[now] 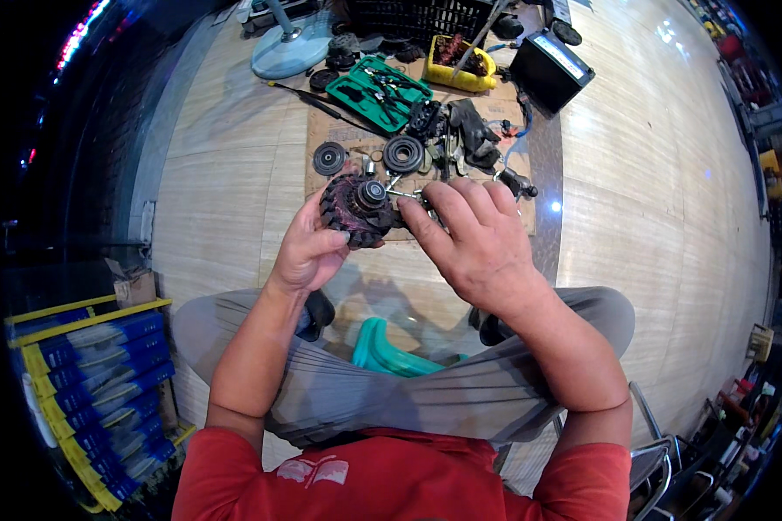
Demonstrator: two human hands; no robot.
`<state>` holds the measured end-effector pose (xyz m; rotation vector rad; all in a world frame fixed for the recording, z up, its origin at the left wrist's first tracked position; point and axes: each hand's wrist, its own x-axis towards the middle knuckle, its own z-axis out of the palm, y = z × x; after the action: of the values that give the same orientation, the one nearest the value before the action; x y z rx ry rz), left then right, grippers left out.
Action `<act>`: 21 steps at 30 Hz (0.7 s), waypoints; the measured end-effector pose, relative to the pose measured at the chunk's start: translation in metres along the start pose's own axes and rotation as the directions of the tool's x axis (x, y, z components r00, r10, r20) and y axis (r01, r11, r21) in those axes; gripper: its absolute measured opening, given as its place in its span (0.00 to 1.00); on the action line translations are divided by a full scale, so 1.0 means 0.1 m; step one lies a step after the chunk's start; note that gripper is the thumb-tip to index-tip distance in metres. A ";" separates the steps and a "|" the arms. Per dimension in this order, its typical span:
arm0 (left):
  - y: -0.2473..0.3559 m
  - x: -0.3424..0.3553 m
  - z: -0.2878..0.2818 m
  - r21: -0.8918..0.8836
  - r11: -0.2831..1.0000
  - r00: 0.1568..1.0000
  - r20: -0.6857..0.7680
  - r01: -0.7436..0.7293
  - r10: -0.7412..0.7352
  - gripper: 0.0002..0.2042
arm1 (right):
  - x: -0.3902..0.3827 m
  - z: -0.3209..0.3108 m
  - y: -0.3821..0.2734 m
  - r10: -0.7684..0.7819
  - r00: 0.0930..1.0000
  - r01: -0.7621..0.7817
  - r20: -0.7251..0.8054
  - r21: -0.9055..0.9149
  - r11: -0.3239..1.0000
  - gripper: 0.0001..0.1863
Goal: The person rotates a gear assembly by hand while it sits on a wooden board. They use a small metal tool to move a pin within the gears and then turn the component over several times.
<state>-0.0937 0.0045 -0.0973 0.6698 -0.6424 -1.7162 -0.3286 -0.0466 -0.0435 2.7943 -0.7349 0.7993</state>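
Note:
My left hand (311,239) is wrapped round an alternator rotor (353,214), a dark round part with toothed edges and reddish windings. A bearing (371,194) sits on its upward-facing end. My right hand (478,234) is at the rotor's right side, its fingers bent and close together. The index fingertip reaches a dark piece beside the rotor; whatever lies under those fingers is hidden. Just beyond the hands, a grooved black pulley (329,158), a dark ring-shaped part (403,154) and a small silver cylinder (369,168) lie on a cardboard sheet (317,187).
Farther off are a green tool case (380,94), a yellow container (460,80) holding reddish windings, a black battery (552,71) and dark gloves (473,133). A green plastic stool (391,352) shows between my legs. Blue-and-yellow packages (104,382) stand on a rack at left.

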 end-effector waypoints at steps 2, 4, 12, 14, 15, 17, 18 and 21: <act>0.00 0.00 -0.01 0.015 1.000 1.000 0.015 0.005 -0.005 0.45 | 0.01 -0.02 -0.01 0.005 1.000 -0.005 0.003 -0.001 1.000 0.19; 0.00 0.00 -0.01 0.035 0.999 1.000 -0.007 -0.003 0.003 0.45 | 0.01 -0.03 -0.02 0.009 1.000 -0.009 -0.003 -0.006 1.000 0.19; -0.04 0.00 -0.04 0.061 0.998 0.999 -0.032 -0.011 0.013 0.45 | -0.01 -0.02 -0.04 0.029 0.999 -0.029 -0.015 -0.023 0.999 0.19; -0.04 0.00 -0.02 0.074 0.997 0.999 -0.043 -0.017 0.020 0.45 | -0.02 -0.01 -0.06 0.058 0.998 -0.058 -0.002 -0.003 0.998 0.20; -0.04 0.00 -0.02 0.076 0.997 0.999 -0.047 -0.013 0.017 0.46 | -0.03 -0.01 -0.06 0.072 0.997 -0.072 0.004 0.007 0.997 0.21; -0.03 0.00 -0.01 0.079 0.997 0.998 -0.056 -0.008 0.012 0.46 | -0.02 -0.03 -0.06 0.075 0.997 -0.075 0.011 -0.006 0.997 0.21; -0.03 0.00 -0.01 0.078 0.997 0.999 -0.053 -0.007 0.011 0.46 | -0.02 -0.03 -0.06 0.076 0.997 -0.076 0.015 -0.012 0.997 0.20; -0.05 0.00 -0.04 0.078 0.997 0.999 -0.045 -0.005 0.008 0.46 | -0.03 -0.03 -0.06 0.075 0.997 -0.075 0.028 -0.011 0.997 0.20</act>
<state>-0.0942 0.0057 -0.1036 0.7587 -0.6820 -1.6719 -0.3291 -0.0395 -0.0424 2.7899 -0.8505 0.7669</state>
